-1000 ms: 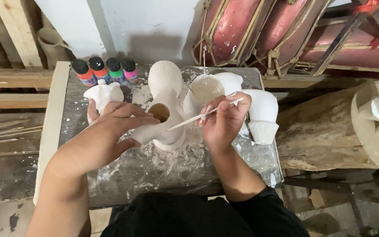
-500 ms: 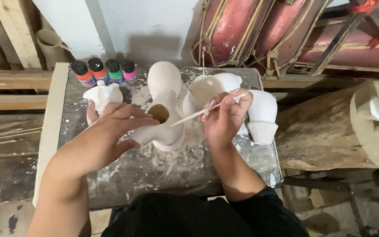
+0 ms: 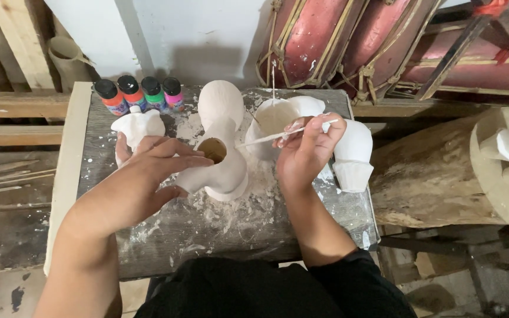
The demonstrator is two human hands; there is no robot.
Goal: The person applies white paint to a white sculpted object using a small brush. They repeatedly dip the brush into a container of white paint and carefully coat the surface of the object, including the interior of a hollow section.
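Nearest the camera, black clothing fills the bottom edge, and both bare forearms reach up from it over a grey bench [image 3: 166, 235] smeared with white plaster dust. The left hand [image 3: 148, 176] curls its grip around the lower side of a white plaster figure [image 3: 222, 171], thumb and fingers pressed on its flank, steadying it on the bench near the middle. The figure has a round hole in its side, facing up, and a bulbous top that points away from the person. The right hand [image 3: 307, 153] has its grip pinching a thin white stick [image 3: 278, 136], held almost level, its tip pointing left towards the hole. Just behind that hand sits a white bowl-shaped mould [image 3: 275, 115], and to its right a white cup-like casting [image 3: 353, 156]. Left of the figure rests a small white plaster piece [image 3: 138, 125]. Along the far left edge stand four small paint bottles [image 3: 139, 94] with black caps. Beyond the bench lie red drums [image 3: 325, 41].
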